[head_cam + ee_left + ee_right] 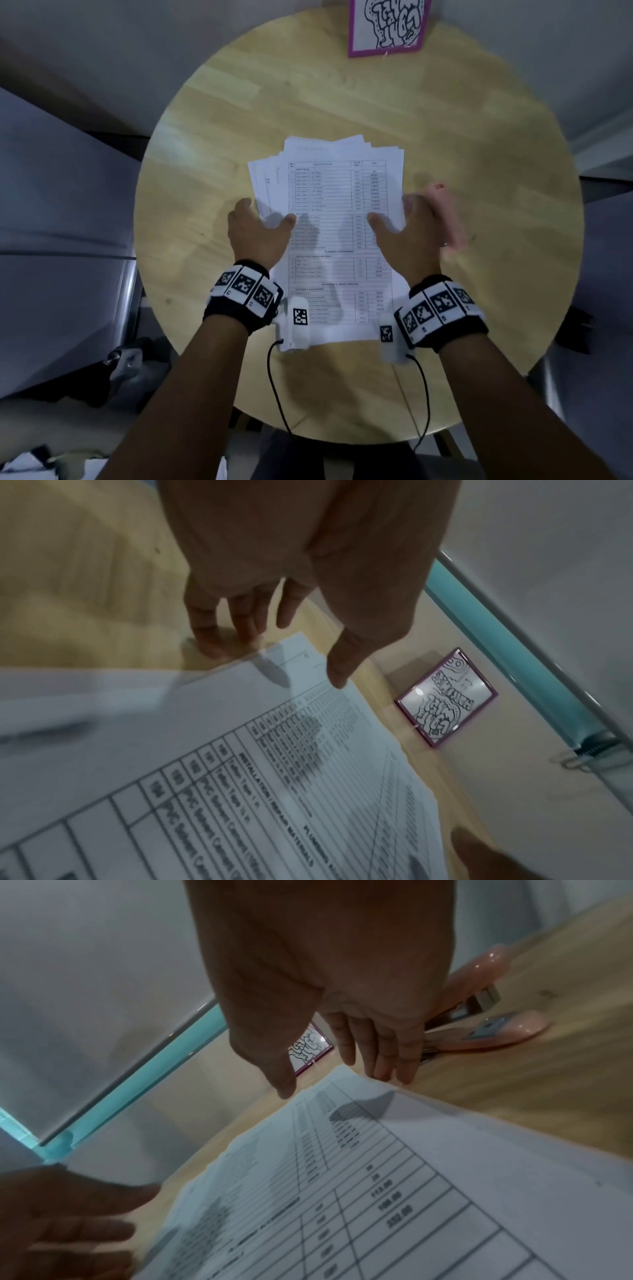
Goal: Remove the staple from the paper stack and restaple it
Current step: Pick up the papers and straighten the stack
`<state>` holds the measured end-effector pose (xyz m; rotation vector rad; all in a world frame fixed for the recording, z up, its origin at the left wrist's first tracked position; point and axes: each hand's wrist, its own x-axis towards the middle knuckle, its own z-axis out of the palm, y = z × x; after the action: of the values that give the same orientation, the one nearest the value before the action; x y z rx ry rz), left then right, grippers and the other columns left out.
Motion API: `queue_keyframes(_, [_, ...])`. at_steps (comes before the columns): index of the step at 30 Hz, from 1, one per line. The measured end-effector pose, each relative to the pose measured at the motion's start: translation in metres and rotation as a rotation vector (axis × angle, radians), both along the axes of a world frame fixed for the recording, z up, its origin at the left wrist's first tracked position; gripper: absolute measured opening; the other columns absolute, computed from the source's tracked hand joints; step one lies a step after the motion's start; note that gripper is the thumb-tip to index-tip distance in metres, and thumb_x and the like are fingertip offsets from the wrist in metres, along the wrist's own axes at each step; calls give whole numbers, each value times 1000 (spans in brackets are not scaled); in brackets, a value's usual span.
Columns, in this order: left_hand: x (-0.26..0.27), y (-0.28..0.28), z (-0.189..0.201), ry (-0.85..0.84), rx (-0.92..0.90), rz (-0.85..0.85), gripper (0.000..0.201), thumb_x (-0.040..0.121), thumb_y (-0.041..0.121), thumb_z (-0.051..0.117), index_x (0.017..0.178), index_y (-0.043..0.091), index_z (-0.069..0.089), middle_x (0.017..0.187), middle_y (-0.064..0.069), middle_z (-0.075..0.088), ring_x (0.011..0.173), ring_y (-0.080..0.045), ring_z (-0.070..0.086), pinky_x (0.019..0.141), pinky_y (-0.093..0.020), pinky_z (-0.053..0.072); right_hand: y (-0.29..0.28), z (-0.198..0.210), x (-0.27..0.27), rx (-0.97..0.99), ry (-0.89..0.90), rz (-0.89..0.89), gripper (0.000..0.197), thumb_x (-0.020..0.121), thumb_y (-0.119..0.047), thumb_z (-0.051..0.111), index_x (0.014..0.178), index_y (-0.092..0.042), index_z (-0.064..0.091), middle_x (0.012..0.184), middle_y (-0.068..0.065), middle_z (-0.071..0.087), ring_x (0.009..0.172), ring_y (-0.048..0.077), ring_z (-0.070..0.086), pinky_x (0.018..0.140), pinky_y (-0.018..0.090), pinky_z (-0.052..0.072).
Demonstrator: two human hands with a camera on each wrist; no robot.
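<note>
Paper stack [337, 219] fanned loose mid-table [205, 144]. Left hand [255, 233] and right hand [404, 233] flanking its side edges, fingers relaxed, gripping nothing. Pink stapler [493, 1015] just right of stack.

- The pink stapler [448, 219] is largely hidden behind the right hand [407, 236] in the head view, and motion blur smears its outline.
- No staple can be made out on the paper stack [335, 212]; the printed table rows are too small and soft to read.
- The near corners of the stack lie under both wrist units.
- The pink-framed picture [387, 27] at the far table edge is cut off by the top border.
- The left hand's [253, 233] fingertips [209, 639] blur where they meet the sheets' left edge.
</note>
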<state>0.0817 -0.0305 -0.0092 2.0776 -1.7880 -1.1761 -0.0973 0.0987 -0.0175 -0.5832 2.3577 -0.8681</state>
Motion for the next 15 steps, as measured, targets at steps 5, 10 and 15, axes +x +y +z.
queue_keyframes(5, [-7,5,5,-64,55,-27,96,77,43,77,148,3,27,146,-16,38,134,-33,39,110,-41,37,-7,0,5,62,37,33,69,86,-38,79,138,-3,51,135,9,60,126,25,56,103,36,46])
queue_keyframes(10, [-10,9,14,-33,125,52,97,76,38,79,148,8,21,146,-16,38,132,-32,43,103,-37,40,-14,-8,6,106,66,-3,60,79,-21,86,126,-2,54,109,-1,56,102,18,55,74,12,33])
queue_keyframes(15, [1,4,7,105,209,215,53,68,35,86,106,11,59,96,0,64,90,-22,63,80,-26,51,-14,-21,18,236,153,49,82,67,-30,93,132,-4,50,131,14,56,126,34,50,101,46,50])
